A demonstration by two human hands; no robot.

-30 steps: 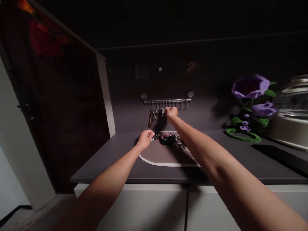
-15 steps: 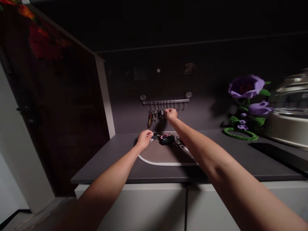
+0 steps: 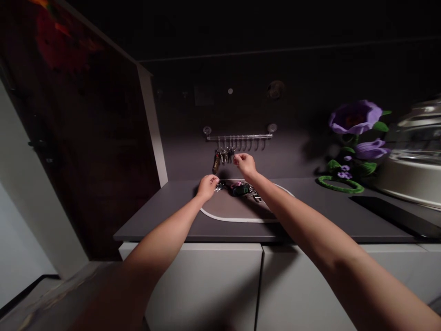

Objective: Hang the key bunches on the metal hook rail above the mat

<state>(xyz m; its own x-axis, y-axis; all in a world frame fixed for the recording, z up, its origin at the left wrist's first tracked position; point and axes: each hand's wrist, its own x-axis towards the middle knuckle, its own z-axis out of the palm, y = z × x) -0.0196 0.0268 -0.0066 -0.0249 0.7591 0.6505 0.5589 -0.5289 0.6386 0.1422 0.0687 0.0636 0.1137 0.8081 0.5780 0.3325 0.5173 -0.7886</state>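
Note:
On the left, my left hand (image 3: 207, 187) is closed in a pinch above the mat, with a small bunch of keys (image 3: 219, 186) at its fingertips. My right hand (image 3: 245, 164) is raised near the wall, thumb and fingers pressed together; whatever is between them is too small to make out. Just left of its fingertips, several keys (image 3: 225, 155) and a brown key tag (image 3: 216, 162) hang from the clear hook rail (image 3: 241, 137). A black car key fob (image 3: 240, 190) and more metal keys (image 3: 254, 192) lie on the brown mat (image 3: 227, 211) with a white rim.
The mat rests on a dark grey countertop (image 3: 165, 216) above white cabinet doors (image 3: 206, 280). At the right stand purple plush flowers (image 3: 356, 119) with a green ring base, a flat black object (image 3: 389, 214) and a pale rounded appliance (image 3: 413, 174). A dark door (image 3: 86, 161) is at the left.
My right hand has come down slightly from the hooks relative to the rail and now sits a little apart from the hanging keys. My left hand stays beside the mat. The view has tilted down slightly.

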